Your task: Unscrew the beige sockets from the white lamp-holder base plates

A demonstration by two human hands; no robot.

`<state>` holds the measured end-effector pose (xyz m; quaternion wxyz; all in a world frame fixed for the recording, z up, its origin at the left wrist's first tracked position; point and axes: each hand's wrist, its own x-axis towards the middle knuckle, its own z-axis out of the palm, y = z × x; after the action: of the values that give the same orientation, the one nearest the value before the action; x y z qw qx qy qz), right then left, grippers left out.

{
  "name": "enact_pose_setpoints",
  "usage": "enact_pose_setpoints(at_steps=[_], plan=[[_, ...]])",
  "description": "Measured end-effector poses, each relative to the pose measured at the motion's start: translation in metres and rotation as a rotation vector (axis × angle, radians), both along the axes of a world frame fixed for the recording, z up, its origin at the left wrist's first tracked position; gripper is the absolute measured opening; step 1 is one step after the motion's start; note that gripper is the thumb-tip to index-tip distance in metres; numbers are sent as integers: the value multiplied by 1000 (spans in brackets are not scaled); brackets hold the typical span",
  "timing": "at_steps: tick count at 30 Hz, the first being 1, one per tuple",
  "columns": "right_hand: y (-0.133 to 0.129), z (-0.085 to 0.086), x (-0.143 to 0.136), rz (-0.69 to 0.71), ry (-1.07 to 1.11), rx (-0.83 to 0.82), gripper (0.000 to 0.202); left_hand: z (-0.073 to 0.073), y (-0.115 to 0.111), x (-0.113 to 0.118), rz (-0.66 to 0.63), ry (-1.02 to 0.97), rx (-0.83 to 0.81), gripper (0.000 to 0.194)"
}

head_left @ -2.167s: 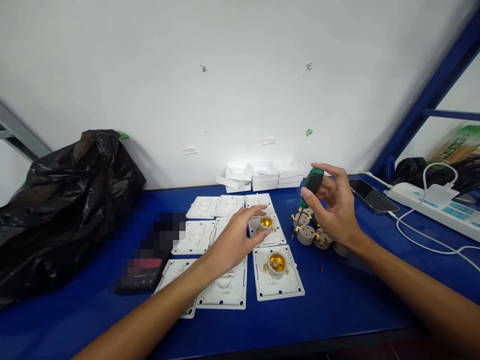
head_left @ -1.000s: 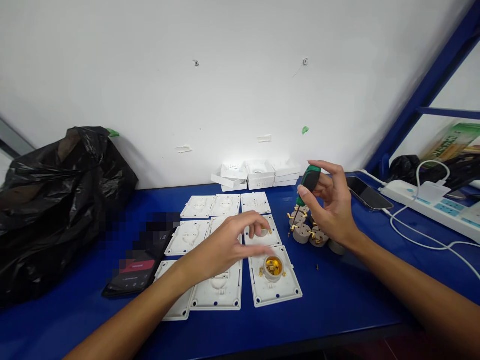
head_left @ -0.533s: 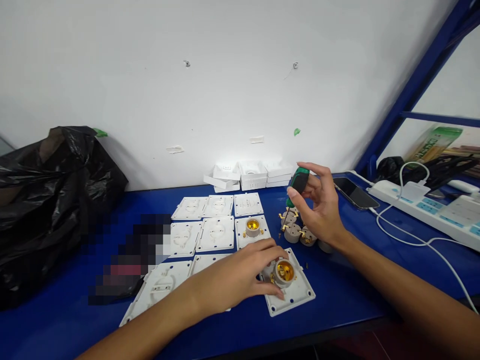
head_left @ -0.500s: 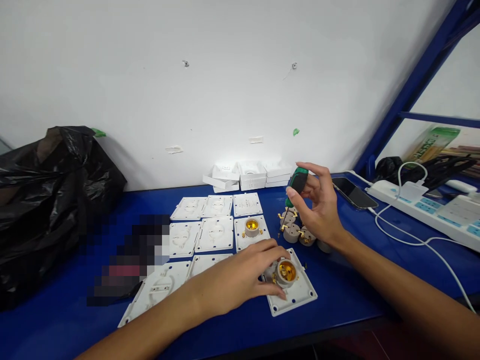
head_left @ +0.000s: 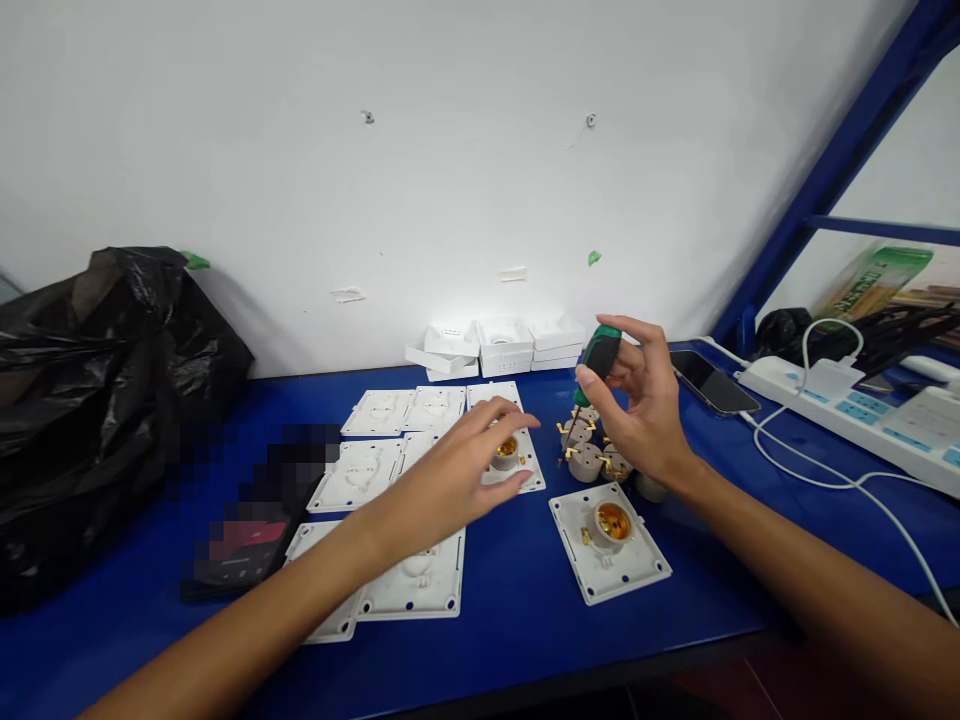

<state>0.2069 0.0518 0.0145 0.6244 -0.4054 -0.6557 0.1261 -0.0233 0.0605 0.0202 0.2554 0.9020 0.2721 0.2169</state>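
My right hand point(head_left: 637, 400) grips a green and black screwdriver point(head_left: 600, 362) by its handle, its thin shaft pointing down at several round grey sockets point(head_left: 585, 461) with brass tabs. Fingers apart, my left hand point(head_left: 476, 455) hovers by a white square plate point(head_left: 531, 468) that bears a socket with a gold interior point(head_left: 507, 450), partly covering it. Nearer the front edge lies another white plate point(head_left: 630, 575), a gold-lined socket point(head_left: 612, 522) on it. More white plates point(head_left: 420, 590) lie in rows to the left, some partly under my left arm.
White boxes point(head_left: 504, 345) are stacked against the wall. A black plastic bag point(head_left: 112, 400) fills the left side. On the right are a phone point(head_left: 712, 382), a white power strip point(head_left: 847, 405) and cables. A blurred dark item point(head_left: 255, 520) lies left of the plates.
My left hand has let go of the front plate and socket and moved up and left to the other socket plate. The front plate now sits further right. My right hand still holds the screwdriver.
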Motion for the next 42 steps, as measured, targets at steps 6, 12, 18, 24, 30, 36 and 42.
enact_pose_setpoints(at_steps=[6,12,18,24,30,36,42], plan=[[1,-3,0,4,-8,-8,44,-11,17,-19,-9,6,-135,28],[0,-2,0,6,8,-13,44,11,12,-23,-118,72,-297,22],[-1,-2,0,17,12,-11,44,8,-8,-16,-180,110,-297,27],[-1,-2,-2,2,33,10,44,-1,-31,-4,-62,164,-90,41],[-10,4,-7,-8,89,95,43,-1,-28,-8,-67,202,-195,47],[-28,9,-23,56,162,184,44,-6,-20,-14,-101,167,-242,35],[-34,2,-29,111,53,199,52,-11,-21,-9,-97,166,-67,40]])
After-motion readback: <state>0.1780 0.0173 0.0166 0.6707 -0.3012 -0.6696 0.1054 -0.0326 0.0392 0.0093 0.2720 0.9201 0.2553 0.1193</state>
